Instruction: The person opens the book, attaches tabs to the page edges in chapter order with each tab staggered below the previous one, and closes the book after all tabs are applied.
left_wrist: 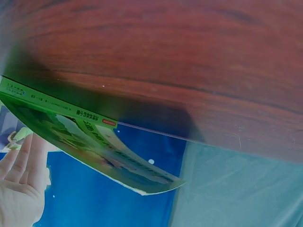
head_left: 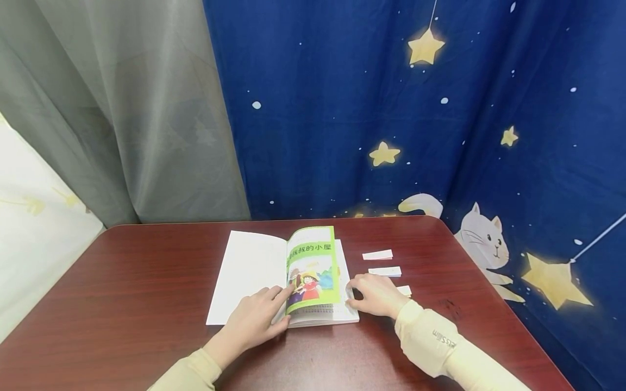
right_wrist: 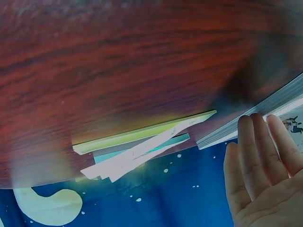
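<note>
A picture book [head_left: 293, 277] lies open on the dark red table [head_left: 146, 282], near the middle, and both hands are on it. The left-hand side shows a blank white spread, and one glossy page with a green border and a cartoon child [head_left: 312, 269] stands half lifted, curling up off the stack. So the book is already open and a leaf is partway over; by my reading that page is neither laid flat to the left nor back down on the right, so the turn is only half made.

The left hand [head_left: 259, 320] comes in from below, palm down, fingers long and almost straight, resting across the white page with the fingertips against the lower part of the raised page. It props the leaf and does not pinch it. From the left wrist view the green page [left_wrist: 90, 142] arches above that hand with daylight under it.

The right hand [head_left: 374, 296] sits at the book's right edge, fingers relaxed and together, tips touching the side of the page block. The right wrist view shows those fingers [right_wrist: 258, 151] flat against the stacked page edges, gripping nothing.

Just to the right of the book, three small paper slips [head_left: 383, 270] lie in a loose column on the table, the nearest one touching or just beside the right hand; neither hand holds one.
</note>
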### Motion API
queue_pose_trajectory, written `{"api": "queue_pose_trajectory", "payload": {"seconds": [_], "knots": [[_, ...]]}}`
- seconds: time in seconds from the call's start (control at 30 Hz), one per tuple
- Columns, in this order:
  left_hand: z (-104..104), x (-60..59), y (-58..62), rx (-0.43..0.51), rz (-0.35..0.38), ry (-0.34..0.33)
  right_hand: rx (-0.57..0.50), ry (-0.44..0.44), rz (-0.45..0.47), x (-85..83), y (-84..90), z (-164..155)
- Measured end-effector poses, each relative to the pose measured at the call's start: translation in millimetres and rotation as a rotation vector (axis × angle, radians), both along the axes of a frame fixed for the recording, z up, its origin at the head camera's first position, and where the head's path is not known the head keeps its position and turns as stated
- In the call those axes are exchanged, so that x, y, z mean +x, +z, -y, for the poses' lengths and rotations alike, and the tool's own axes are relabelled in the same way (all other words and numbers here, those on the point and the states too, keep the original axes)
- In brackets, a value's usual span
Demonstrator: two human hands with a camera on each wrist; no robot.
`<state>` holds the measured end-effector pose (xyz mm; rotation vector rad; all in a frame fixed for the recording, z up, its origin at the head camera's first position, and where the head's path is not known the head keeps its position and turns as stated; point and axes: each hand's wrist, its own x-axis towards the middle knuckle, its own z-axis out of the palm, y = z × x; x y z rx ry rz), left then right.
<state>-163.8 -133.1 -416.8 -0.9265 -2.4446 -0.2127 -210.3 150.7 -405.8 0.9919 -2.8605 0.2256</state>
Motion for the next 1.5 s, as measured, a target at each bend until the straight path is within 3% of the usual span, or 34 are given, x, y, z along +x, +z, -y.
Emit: {"api": "queue_pose_trajectory", "payload": {"seconds": [0.6,0.9,1.2,1.5], "knots": [[9.2,3.6,9.0,0.085,0.042,0.087,0.009,-0.006,0.020,0.5,1.0,0.2],[22.2,2.4,12.8,0.088,-0.028,0.103,-0.001,0.003,0.025,2.0,2.4,-0.2],[35.9,-0.6,13.7,0.022,-0.124,0.110,0.002,0.001,0.024,1.6,2.1,-0.1],[44.0,-0.2,12.4,-0.002,-0.140,0.121,0.004,0.005,0.026,1.8,2.6,0.1]]}}
